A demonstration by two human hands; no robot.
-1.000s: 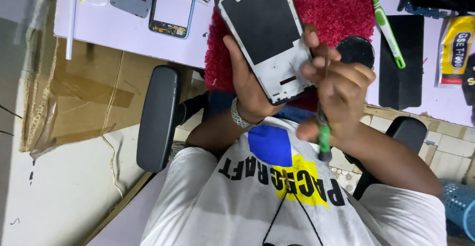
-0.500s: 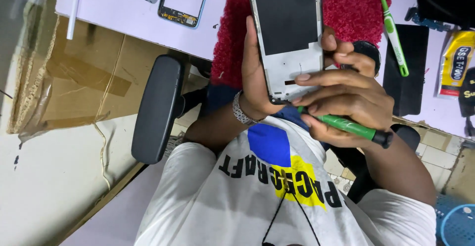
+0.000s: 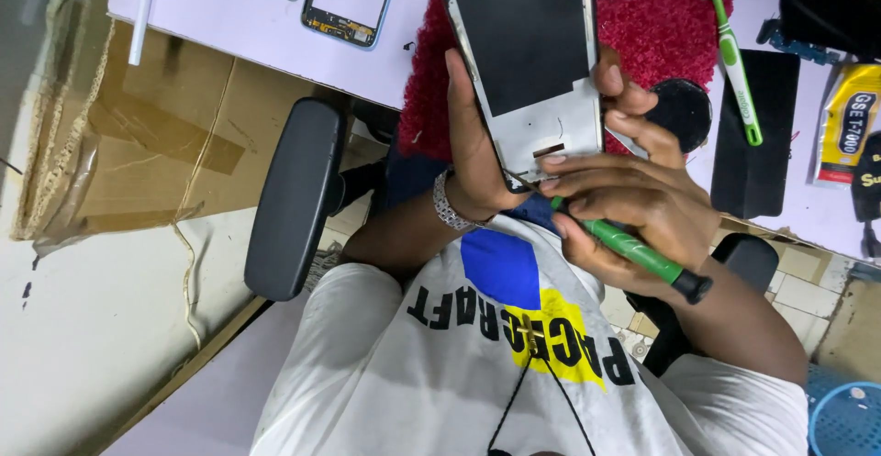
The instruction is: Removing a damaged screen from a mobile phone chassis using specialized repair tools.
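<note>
right grip (image 3: 633, 213) around one screwdriver (image 3: 633, 247)

A red shaggy mat (image 3: 661, 29) lies on the white table (image 3: 248, 25). A green toothbrush (image 3: 730, 52) rests across the mat's right edge. A blue phone frame (image 3: 351, 2) lies to the left. A yellow glue tube (image 3: 846, 121) lies far right. Black chair armrests (image 3: 295, 199) flank the seat.
</note>
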